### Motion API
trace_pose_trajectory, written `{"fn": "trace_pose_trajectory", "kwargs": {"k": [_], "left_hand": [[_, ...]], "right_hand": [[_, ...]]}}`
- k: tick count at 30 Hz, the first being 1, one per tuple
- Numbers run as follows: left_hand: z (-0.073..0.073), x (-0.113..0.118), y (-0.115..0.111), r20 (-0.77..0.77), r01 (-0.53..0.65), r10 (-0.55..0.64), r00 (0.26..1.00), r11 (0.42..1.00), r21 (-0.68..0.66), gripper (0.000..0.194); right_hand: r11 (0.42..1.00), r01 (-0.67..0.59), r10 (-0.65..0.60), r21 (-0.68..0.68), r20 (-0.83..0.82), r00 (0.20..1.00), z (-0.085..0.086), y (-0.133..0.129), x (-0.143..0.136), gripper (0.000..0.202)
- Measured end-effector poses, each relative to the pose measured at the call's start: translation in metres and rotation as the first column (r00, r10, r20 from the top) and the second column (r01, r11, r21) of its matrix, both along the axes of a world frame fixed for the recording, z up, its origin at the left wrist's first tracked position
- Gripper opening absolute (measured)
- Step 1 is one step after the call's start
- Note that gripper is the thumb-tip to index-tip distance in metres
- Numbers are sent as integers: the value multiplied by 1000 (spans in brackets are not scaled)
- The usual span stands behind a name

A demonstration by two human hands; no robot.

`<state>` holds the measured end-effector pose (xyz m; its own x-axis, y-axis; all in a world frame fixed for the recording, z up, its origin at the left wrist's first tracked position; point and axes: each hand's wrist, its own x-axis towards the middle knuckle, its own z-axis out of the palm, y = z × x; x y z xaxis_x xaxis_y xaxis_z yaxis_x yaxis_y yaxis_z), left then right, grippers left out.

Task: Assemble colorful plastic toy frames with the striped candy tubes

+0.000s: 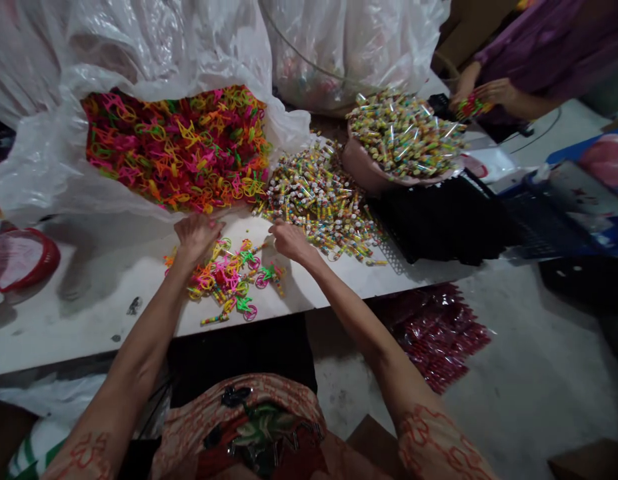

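Note:
My left hand (197, 235) is at the front lip of a white plastic bag, its fingers curled in; what they hold, if anything, is hidden. The bag is full of small bright plastic bicycle-shaped toys (183, 147) in pink, orange, yellow and green. Beside the heap of small striped candy tubes (319, 200), my right hand (289, 239) is closed with its fingertips pointing left, and I cannot make out anything in them. Between and below both hands lies a loose pile of toy bicycles (229, 267) mixed with a few striped tubes.
A pink basin (361, 163) heaped with striped tubes stands behind the heap. Right of it lies a black plastic-covered tray (443, 217). A red basket (43, 257) sits at left. Another person's hands (489, 93) hold colourful pieces at upper right. Red shiny packets (439, 333) lie below the table.

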<state>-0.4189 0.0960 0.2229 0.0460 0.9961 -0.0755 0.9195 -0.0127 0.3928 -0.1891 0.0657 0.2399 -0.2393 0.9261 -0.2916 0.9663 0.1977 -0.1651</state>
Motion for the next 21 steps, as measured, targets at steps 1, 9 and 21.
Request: {"fn": "trace_pose_trajectory", "kwargs": {"k": [1,9,21], "left_hand": [[-2,4,1,-53,-25,25,998,1000,12,34],[4,-5,-17,-139,8,-21,990,996,-93,37],[3,-22,2,-281,342,-355,891,935,-96,30]], "right_hand": [[1000,-19,20,-8,35,999,-1,-1,1,40],[997,-63,59,-53,-72,996,-4,-20,20,30],[999,28,-25,-43,74,997,-8,-19,22,34]]}}
